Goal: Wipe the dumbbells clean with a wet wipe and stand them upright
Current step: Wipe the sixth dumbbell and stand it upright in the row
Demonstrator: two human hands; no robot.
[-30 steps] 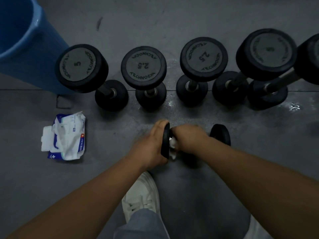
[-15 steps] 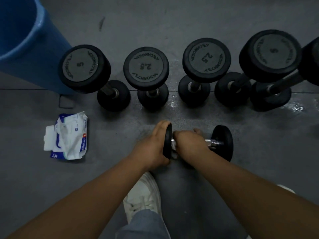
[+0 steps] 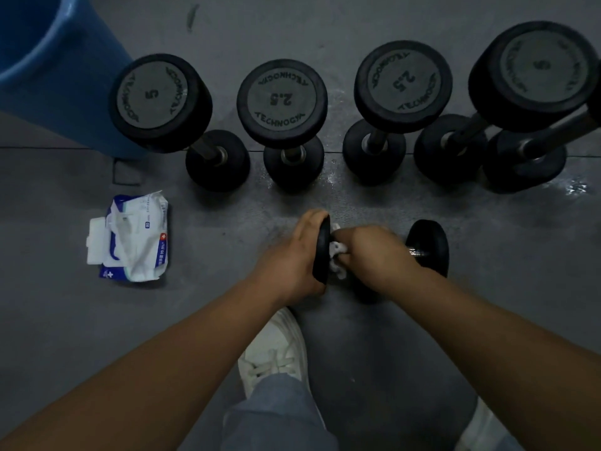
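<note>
A small black dumbbell (image 3: 426, 245) lies on its side on the grey floor in front of me. My left hand (image 3: 287, 258) grips its left end disc. My right hand (image 3: 370, 252) is wrapped round the handle with a white wet wipe (image 3: 336, 255) bunched under the fingers next to the left disc. The chrome handle shows only near the right disc. Behind it, several black dumbbells stand upright in a row: a 5 (image 3: 159, 102), a 2.5 (image 3: 282, 99), a 2.5 (image 3: 403, 86) and a 5 (image 3: 533, 76).
An opened pack of wet wipes (image 3: 133, 239) lies on the floor at the left. A blue bin (image 3: 48, 70) stands at the back left. My white shoe (image 3: 276, 346) is below the hands. Wet patches shine on the floor near the row.
My right hand slid along the handle toward the right disc and has come back toward the left disc with the wipe. The left hand kept hold of the left disc.
</note>
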